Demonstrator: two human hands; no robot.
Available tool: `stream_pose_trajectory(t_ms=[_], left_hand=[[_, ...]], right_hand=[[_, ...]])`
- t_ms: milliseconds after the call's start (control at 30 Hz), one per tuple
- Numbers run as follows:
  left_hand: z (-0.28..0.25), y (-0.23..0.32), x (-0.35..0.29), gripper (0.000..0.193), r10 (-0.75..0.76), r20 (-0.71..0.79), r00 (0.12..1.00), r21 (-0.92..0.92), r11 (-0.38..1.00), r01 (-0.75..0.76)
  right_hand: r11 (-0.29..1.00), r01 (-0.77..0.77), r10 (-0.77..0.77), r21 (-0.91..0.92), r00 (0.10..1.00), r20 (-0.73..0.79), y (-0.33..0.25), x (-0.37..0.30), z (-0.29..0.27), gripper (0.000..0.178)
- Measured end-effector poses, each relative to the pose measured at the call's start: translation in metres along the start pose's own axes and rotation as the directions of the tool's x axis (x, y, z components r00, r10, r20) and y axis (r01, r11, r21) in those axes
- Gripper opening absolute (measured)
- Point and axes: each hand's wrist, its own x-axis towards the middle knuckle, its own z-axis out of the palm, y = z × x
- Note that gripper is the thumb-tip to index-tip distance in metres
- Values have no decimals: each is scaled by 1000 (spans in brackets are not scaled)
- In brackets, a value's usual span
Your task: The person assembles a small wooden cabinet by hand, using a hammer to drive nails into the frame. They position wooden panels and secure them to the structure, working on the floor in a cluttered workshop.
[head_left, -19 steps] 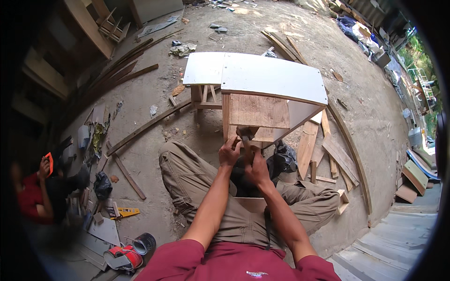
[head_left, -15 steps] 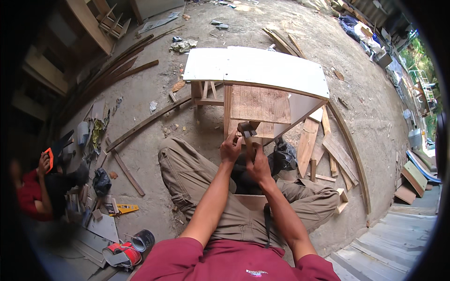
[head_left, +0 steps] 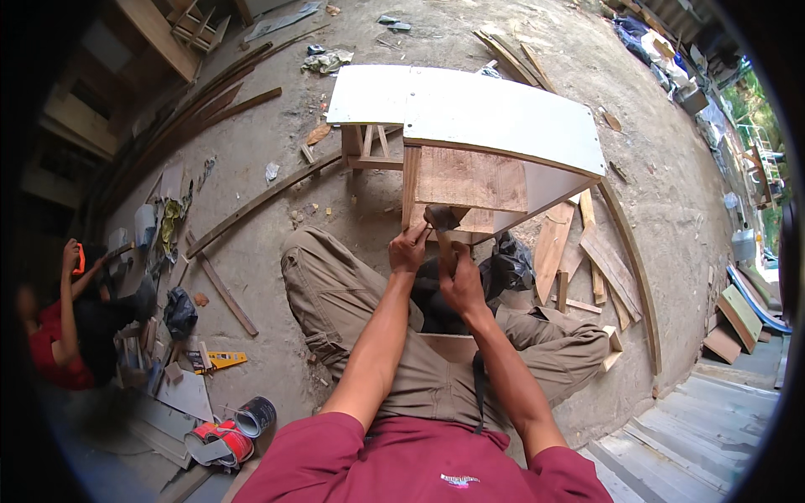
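Whether the left hand [head_left: 407, 251] near the hammer [head_left: 442, 219] holds anything is unclear.

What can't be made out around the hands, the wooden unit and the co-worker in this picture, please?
Head view: anything the left hand may pinch, too small to tell beside the hammer.
Head view: part of the hammer's handle, covered by the right hand.
Head view: the wooden unit's rear interior, hidden by its white top panel.
Head view: part of the co-worker, blurred at the dark left rim.
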Motion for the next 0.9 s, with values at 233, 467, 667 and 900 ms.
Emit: stream_pose_trajectory(t_ms=[233, 467, 667, 900], left_hand=[[2, -5, 4, 19, -21, -38, 999, -76, 997, 18], [2, -5, 1, 19, 8, -35, 999, -29, 1000, -9], [4, -7, 2, 19, 25, -64, 998, -71, 997, -29], [4, -6, 0, 19, 20, -28, 999, -34, 999, -21]], right_hand=[[998, 64, -65, -20, 994, -85, 0, -2, 11, 38], [997, 60, -63, -51, 996, -69, -9, -2, 9, 39], [995, 95, -98, -38, 993, -69, -6, 6, 11, 41], [994, 89, -94, -70, 993, -68, -1, 2, 15, 41]])
